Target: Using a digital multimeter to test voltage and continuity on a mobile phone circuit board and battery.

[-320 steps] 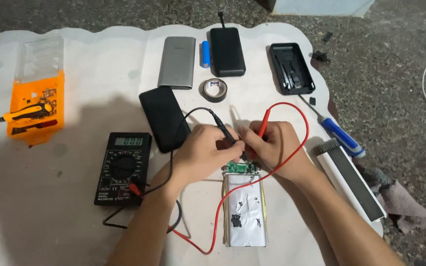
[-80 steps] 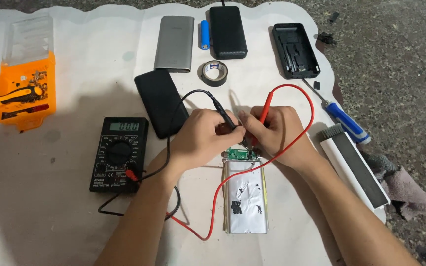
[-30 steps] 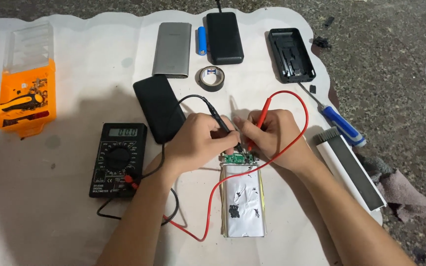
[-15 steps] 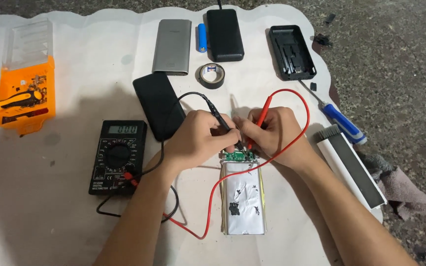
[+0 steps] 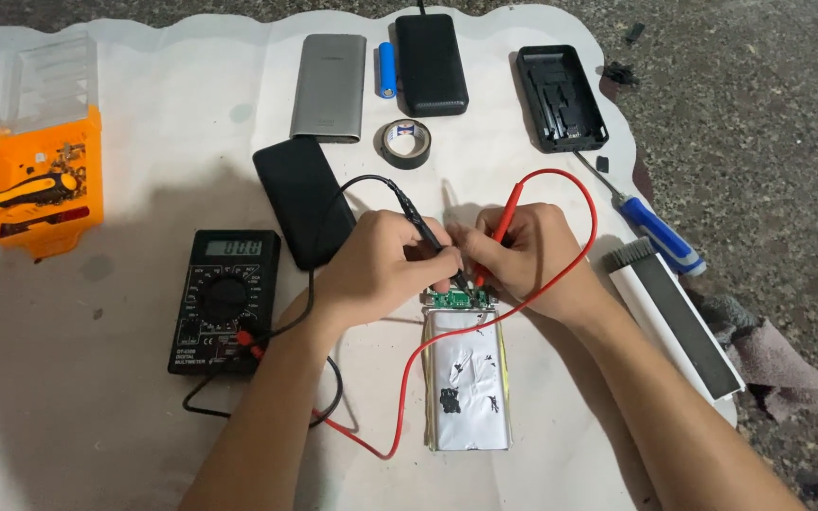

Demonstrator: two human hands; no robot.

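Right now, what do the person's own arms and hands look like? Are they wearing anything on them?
Both the left hand and the right hand are bare: no gloves, and no rings show on the fingers. Both forearms are bare too, with no sleeve, watch or wristband as far as the picture reaches. They enter from the bottom edge, and no markings or cables are attached to them.

Even soft daylight, sharp focus, faint shadows beneath forearms, no glare.

surface: white scalloped cloth (image 5: 125, 416) | floor: grey speckled stone (image 5: 759, 123) | light: even, soft shadows
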